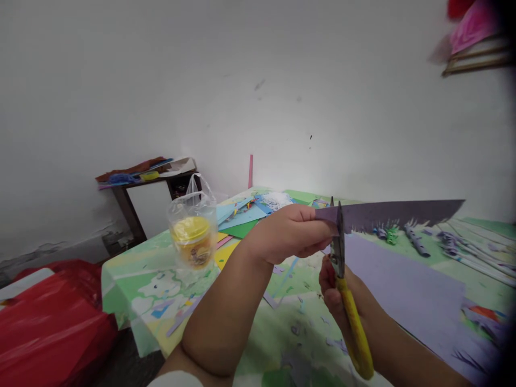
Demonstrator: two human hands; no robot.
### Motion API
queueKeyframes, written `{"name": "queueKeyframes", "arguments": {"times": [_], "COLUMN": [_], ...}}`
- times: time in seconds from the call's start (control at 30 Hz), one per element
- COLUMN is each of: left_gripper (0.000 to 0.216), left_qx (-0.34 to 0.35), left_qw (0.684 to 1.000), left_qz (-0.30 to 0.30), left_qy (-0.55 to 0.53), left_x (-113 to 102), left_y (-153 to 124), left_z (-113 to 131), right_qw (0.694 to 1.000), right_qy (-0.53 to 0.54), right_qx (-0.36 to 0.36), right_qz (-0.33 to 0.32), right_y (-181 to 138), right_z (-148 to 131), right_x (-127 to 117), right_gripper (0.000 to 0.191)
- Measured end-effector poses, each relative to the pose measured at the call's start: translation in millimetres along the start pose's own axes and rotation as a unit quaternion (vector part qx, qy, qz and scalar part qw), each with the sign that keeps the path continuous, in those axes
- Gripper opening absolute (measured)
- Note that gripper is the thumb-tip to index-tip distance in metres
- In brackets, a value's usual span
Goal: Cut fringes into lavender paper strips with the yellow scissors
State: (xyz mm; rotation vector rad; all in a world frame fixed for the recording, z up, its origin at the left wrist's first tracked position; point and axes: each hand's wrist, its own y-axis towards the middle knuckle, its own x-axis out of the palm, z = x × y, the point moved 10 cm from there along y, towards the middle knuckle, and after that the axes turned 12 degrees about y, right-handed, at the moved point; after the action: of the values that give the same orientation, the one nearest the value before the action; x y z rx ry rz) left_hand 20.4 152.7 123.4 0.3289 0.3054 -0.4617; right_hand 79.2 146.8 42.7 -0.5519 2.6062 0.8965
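A long purple paper strip (395,211) stretches out to the right above the table, its lower edge cut into a fringe. My left hand (292,231) pinches the strip's left end between thumb and fingers. Scissors with yellow handles (355,328) are gripped in my right hand (336,290), just below the left one. Their blades point up, parted a little at the tips, and cross the strip beside my left fingertips. Whether the blades are cutting at this instant cannot be made out.
On the patterned tablecloth (133,279) lie a large purple sheet (403,285), rolled fringed pieces (417,239) and scattered paper scraps. A yellow-lidded tub in a clear bag (193,239) stands at left. Red plastic (60,328) fills the lower left; a cabinet (149,204) stands behind.
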Motion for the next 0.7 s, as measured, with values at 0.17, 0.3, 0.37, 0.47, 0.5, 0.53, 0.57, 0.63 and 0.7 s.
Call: {"name": "queueKeyframes", "arguments": {"times": [0.17, 0.3, 0.37, 0.47, 0.5, 0.53, 0.57, 0.63, 0.7], "left_gripper": [0.024, 0.027, 0.026, 0.025, 0.025, 0.025, 0.025, 0.026, 0.026], "left_qx": [0.021, 0.065, 0.066, 0.052, 0.05, 0.049, 0.049, 0.054, 0.062], "left_qw": [0.999, 0.997, 0.989, 0.975, 0.971, 0.967, 0.963, 0.954, 0.945], "left_qz": [-0.015, 0.043, 0.096, 0.121, 0.12, 0.12, 0.12, 0.117, 0.113], "left_qy": [-0.047, 0.016, 0.088, 0.18, 0.202, 0.221, 0.237, 0.269, 0.301], "left_x": [2.8, -14.2, -26.9, -33.3, -33.0, -32.7, -32.2, -30.8, -29.5], "left_y": [2.3, -5.5, -13.7, -24.5, -26.8, -28.5, -29.5, -29.8, -29.0], "left_z": [-0.6, 8.0, 12.7, 19.3, 21.3, 23.4, 25.3, 28.7, 31.3], "right_qw": [0.999, 0.999, 0.999, 0.999, 0.999, 0.999, 0.998, 0.998, 0.998], "right_qy": [-0.032, -0.048, -0.045, -0.032, -0.025, -0.018, -0.009, 0.009, 0.026], "right_qx": [0.003, -0.008, -0.016, -0.022, -0.022, -0.023, -0.023, -0.023, -0.019], "right_qz": [0.013, 0.002, -0.014, -0.034, -0.039, -0.044, -0.049, -0.055, -0.057], "right_y": [6.6, 10.0, 9.5, 6.8, 5.7, 4.6, 3.4, 1.1, -1.2], "right_z": [-4.5, -14.9, -18.5, -19.6, -19.1, -18.6, -18.0, -16.1, -12.5], "right_x": [-12.9, -19.7, -17.1, -8.7, -5.7, -2.8, -0.1, 3.7, 5.8], "right_gripper": [0.021, 0.021, 0.022, 0.023, 0.023, 0.024, 0.025, 0.028, 0.031]}}
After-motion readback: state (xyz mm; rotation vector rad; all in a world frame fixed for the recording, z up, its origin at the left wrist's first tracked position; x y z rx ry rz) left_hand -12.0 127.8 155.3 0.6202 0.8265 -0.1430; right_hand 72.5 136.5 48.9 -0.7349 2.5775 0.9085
